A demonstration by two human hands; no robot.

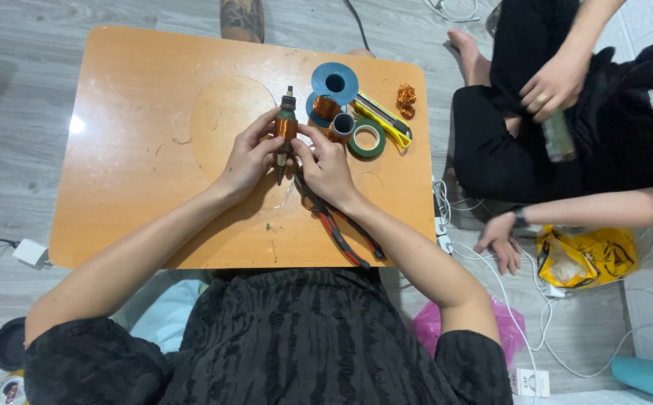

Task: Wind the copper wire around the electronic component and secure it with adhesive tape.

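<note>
Black textured fabric of your top [289,337] fills the bottom of the view, both bare forearms reaching up from it onto the low orange wooden table [131,150]. Your left hand [248,159] and your right hand [325,169] meet at mid-table, both closed around a copper-wound motor armature with a dark steel shaft [286,126]. It stands roughly upright between them, shaft tip poking out above your fingers, lower shaft end showing below. Left fingers wrap the winding from the left side, right thumb and fingertips press on it from the right.

Red-and-black handled pliers [341,229] lie on the table under your right wrist, handles pointing toward the near edge. Just right of the armature sits a blue plastic spool with copper wire [332,86], touching or nearly touching a small grey tube-shaped part [342,124]. A green tape roll [367,139] lies beside that, and a yellow-and-black utility knife [385,118] lies diagonally next to it. A tangle of loose copper wire [406,99] rests near the table's far right corner.

Off the table at right, another person in black sits on the floor, one hand [555,82] holding a greenish object, the other hand [501,241] flat on the floor near white cables [522,315] and a yellow plastic bag [585,255].
</note>
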